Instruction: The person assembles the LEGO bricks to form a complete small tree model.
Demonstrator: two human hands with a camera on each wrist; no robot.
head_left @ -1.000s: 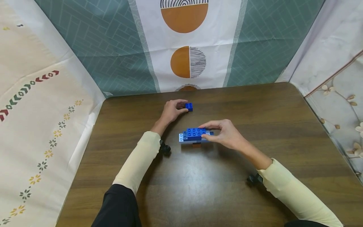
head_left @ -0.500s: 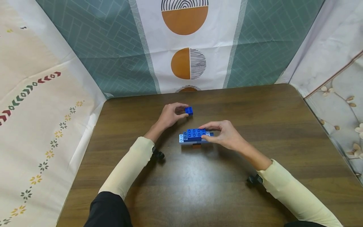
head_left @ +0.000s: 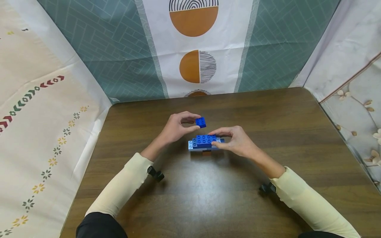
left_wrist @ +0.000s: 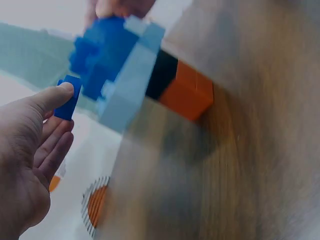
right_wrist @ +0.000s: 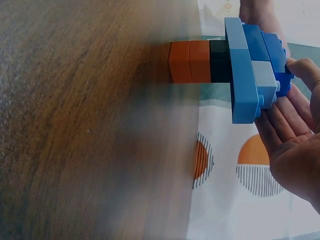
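Observation:
My left hand (head_left: 176, 127) pinches a small blue toy brick (head_left: 200, 122) between thumb and fingers, raised above the table, behind and slightly left of the block build. The build (head_left: 205, 141) stands upright on the table: in the right wrist view, orange bricks (right_wrist: 190, 62) form its foot, a black brick (right_wrist: 220, 61) sits above them, then a wide light-blue layer (right_wrist: 243, 85) and darker blue bricks on top. My right hand (head_left: 236, 140) grips the top blue bricks at their right end, thumb in front and fingers behind. In the left wrist view the build looks blurred.
The brown wooden table (head_left: 208, 198) extends all round the build. Behind it hangs a patterned cloth (head_left: 196, 43), with other cloths at the left (head_left: 44, 132) and right (head_left: 357, 99). A small black device is strapped to each wrist.
My left hand has drawn back toward me and lifted the small blue brick off the table, bringing it nearer the build. My right hand stays in place on the build.

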